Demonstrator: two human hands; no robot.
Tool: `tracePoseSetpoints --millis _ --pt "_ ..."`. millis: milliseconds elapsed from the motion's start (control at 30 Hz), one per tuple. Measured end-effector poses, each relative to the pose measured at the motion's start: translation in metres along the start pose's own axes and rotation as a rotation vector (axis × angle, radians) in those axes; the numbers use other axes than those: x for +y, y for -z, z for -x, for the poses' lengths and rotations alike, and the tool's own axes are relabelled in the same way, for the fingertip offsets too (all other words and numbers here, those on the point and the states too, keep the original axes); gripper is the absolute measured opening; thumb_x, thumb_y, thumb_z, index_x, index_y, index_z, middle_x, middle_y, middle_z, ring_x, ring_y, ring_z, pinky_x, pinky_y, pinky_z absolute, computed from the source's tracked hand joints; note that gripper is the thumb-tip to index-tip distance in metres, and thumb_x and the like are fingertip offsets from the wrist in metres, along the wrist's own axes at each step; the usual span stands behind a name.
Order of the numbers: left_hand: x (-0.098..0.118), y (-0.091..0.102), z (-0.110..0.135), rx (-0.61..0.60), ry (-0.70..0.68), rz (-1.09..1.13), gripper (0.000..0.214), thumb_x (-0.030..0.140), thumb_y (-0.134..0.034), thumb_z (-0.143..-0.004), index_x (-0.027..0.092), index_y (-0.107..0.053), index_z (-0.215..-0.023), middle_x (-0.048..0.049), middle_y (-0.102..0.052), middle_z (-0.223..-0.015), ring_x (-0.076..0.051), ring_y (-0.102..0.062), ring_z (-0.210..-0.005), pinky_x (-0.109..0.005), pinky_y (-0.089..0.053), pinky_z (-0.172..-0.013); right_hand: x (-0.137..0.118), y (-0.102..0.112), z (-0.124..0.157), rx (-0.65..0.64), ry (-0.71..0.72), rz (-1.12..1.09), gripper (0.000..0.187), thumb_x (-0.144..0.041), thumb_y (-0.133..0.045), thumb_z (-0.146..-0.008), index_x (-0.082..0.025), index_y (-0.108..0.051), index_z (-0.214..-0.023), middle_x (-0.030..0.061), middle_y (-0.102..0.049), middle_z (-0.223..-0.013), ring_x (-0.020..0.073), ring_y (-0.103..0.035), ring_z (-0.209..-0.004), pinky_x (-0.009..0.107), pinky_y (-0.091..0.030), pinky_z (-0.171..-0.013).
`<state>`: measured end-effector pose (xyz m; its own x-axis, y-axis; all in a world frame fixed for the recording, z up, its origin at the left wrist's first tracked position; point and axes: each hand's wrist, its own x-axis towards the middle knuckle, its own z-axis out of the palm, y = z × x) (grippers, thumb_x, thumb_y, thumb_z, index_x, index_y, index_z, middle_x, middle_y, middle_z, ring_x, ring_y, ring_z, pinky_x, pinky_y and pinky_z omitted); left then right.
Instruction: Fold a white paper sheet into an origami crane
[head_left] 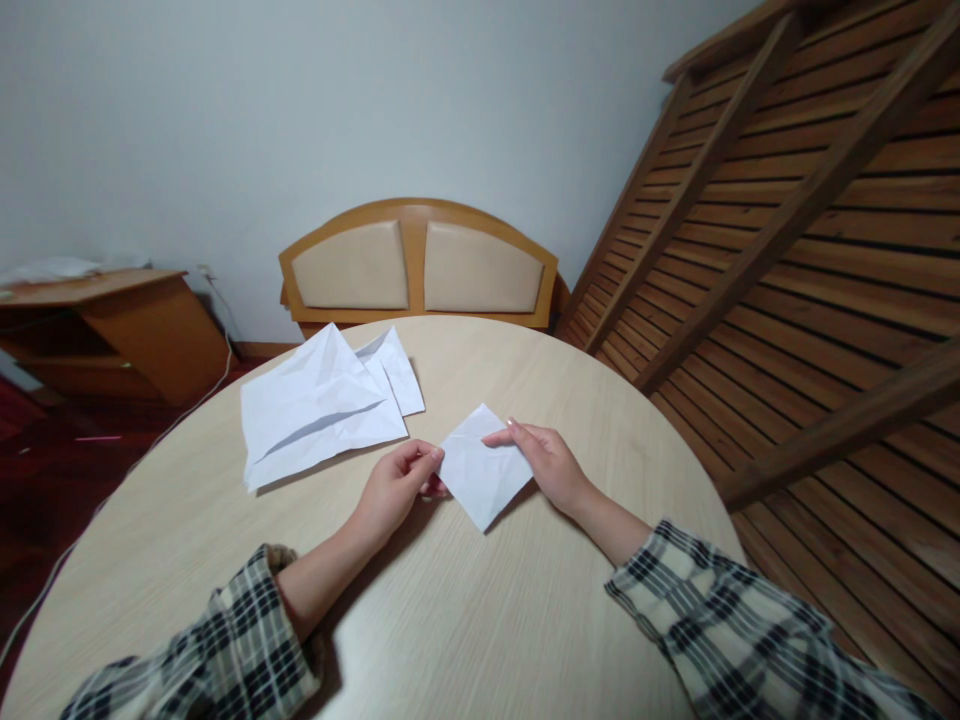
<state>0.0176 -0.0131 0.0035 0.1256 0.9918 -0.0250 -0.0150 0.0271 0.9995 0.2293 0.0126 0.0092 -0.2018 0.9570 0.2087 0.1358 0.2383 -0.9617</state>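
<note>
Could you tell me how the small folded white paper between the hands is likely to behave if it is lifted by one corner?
The small folded paper looks thin and creased, so it is probably very light and would likely droop. It lies flat on the table, pinched by the left hand and held by the right hand, so a push would probably slide it.

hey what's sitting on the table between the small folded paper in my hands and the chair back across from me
Nothing: in the head view, bare table runs from the small folded paper to the chair back. The loose paper sheets lie off to the left.

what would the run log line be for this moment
left hand pinches left corner of small folded paper | right hand holds its right edge | creased sheets lie apart on round table
</note>
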Motion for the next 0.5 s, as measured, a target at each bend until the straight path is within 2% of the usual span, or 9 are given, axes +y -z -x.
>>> tracePoseSetpoints --millis 300,500 --pt "-0.0020 -0.0005 0.0001 0.053 0.011 0.050 0.034 0.049 -0.068 -0.077 0.018 -0.055 -0.079 0.0033 -0.060 -0.059 -0.012 -0.059 -0.053 -0.023 -0.046 -0.055 0.0009 -0.0015 -0.0001 0.014 -0.002 0.012 0.052 -0.062 -0.050 -0.089 -0.019 -0.078 -0.088 0.0098 -0.075 -0.090 0.0219 -0.066 -0.084 0.036 -0.047 -0.079" --pt "-0.0031 0.0003 -0.0006 -0.021 0.031 0.060 0.039 0.051 -0.070 -0.076 0.020 -0.050 -0.087 0.0012 -0.066 -0.065 -0.014 -0.064 -0.059 -0.024 -0.045 -0.055 -0.0007 0.0012 -0.0012 0.061 -0.017 -0.022 0.052 -0.062 -0.049 -0.089 -0.019 -0.079 -0.092 0.0095 -0.076 -0.096 0.0225 -0.066 -0.087 0.036 -0.046 -0.082"
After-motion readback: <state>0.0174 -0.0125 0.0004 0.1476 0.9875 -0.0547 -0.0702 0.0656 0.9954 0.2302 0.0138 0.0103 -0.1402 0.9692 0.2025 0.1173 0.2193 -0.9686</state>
